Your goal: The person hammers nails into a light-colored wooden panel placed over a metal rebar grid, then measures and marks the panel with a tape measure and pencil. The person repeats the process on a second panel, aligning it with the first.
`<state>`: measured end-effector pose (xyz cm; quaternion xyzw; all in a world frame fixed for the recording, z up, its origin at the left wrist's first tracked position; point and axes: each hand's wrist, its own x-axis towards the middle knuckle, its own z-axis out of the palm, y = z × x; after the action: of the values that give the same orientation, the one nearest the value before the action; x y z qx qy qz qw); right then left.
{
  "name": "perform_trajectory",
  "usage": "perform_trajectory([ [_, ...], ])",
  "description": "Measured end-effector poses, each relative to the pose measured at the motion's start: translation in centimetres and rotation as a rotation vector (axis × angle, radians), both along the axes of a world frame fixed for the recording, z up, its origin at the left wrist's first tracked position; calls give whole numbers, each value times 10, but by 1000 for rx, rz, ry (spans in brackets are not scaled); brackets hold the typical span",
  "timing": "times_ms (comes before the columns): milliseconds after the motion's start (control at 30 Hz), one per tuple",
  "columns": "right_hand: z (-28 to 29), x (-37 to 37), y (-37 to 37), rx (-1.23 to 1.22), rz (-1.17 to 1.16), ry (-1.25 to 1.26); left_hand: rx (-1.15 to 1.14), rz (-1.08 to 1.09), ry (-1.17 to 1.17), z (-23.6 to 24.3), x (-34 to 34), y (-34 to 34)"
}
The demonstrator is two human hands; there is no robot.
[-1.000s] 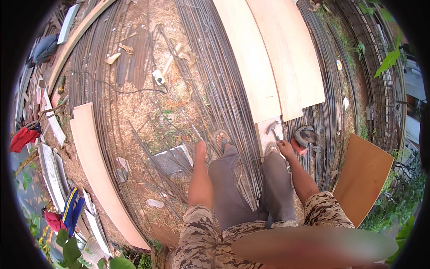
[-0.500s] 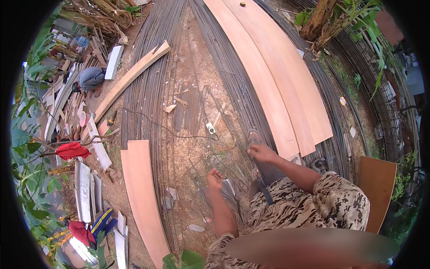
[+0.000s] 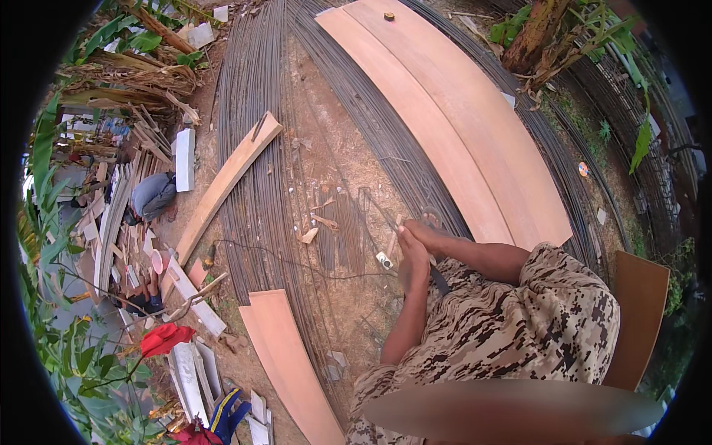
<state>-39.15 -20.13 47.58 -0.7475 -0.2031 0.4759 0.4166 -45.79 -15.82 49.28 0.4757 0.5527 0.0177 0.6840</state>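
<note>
My left hand (image 3: 411, 261) and my right hand (image 3: 429, 238) are brought together in front of my body, fingers closed and pressed against each other. Whatever lies between them, if anything, is hidden. A dark strap (image 3: 440, 280) hangs against my patterned shirt, just below the hands. One of my feet, in a sandal (image 3: 431, 215), shows just beyond the right hand. On the ground left of my hands lies a white power socket block (image 3: 383, 260) with a dark cable (image 3: 326, 277) running left from it.
Long pinkish boards (image 3: 475, 141) lie over dark steel bars (image 3: 348, 96) at the right, with a small black-and-yellow object (image 3: 389, 16) on top. More boards (image 3: 285, 348) lie at the lower left. A timber beam (image 3: 222, 185) slants nearby. Beyond it a person (image 3: 153, 196) crouches among wood scraps.
My hands were apart; the left has moved up and right to meet the right. The whole view has shifted, with the left-hand boards and socket block now farther right in it.
</note>
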Motion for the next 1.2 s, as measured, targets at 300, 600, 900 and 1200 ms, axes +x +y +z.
perform_trajectory([
  [300, -36, 178, 94, 200, -770, 325, 11, -746, -149, 36, 203, 122],
  [600, -139, 272, 129, 281, -1652, 200, -208, -1280, -144, -201, 380, 309],
  [900, -233, 233, 143, -59, -1954, 438, -111, -1231, 234, -424, 485, 451],
  [1200, -556, 236, -1, -37, -2233, 587, -344, -1233, 283, -703, 602, 291],
])
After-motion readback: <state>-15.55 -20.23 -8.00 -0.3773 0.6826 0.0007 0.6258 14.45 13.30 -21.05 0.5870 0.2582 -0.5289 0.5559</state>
